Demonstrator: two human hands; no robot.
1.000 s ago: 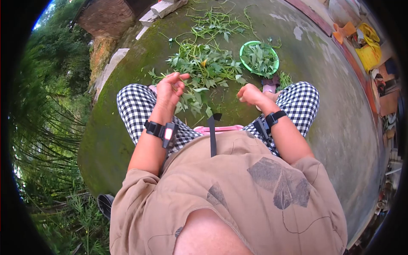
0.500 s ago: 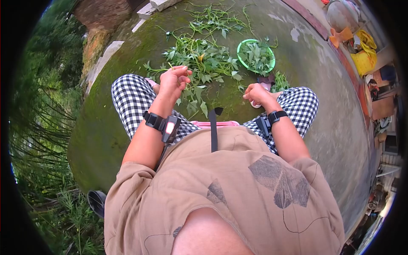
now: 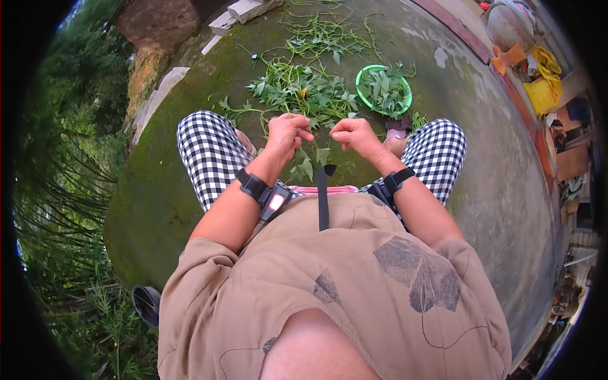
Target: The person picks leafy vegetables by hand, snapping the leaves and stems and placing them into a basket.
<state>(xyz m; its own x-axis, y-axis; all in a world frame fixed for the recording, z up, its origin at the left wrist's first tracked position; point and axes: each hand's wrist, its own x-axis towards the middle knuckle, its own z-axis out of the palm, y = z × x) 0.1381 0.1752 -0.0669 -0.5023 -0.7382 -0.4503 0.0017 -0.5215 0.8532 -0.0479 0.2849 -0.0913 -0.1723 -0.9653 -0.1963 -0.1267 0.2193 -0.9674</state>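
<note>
My left hand (image 3: 289,134) is closed in a pinch on a leafy vine stem, whose green leaves (image 3: 305,167) hang below the fingers. Close by on the right, my right hand (image 3: 356,137) has its fingertips pressed together; anything between them is too small to make out. A small gap separates the two hands. Beyond them on the ground lies a heap of leafy green vines (image 3: 304,88). To its right, a green-rimmed basket (image 3: 360,88) holds picked leaves (image 3: 385,90).
Bare, trailing stems (image 3: 320,37) lie behind the heap. Pale stone blocks (image 3: 166,88) edge the mossy concrete (image 3: 145,209) on the left, with bushes past them. A yellow bag (image 3: 543,92) and clutter stand at the right. My knees in checked trousers (image 3: 209,152) flank the hands.
My left hand has moved right and slightly down with the vine stem. The right hand has moved left, so the hands are now much closer together.
</note>
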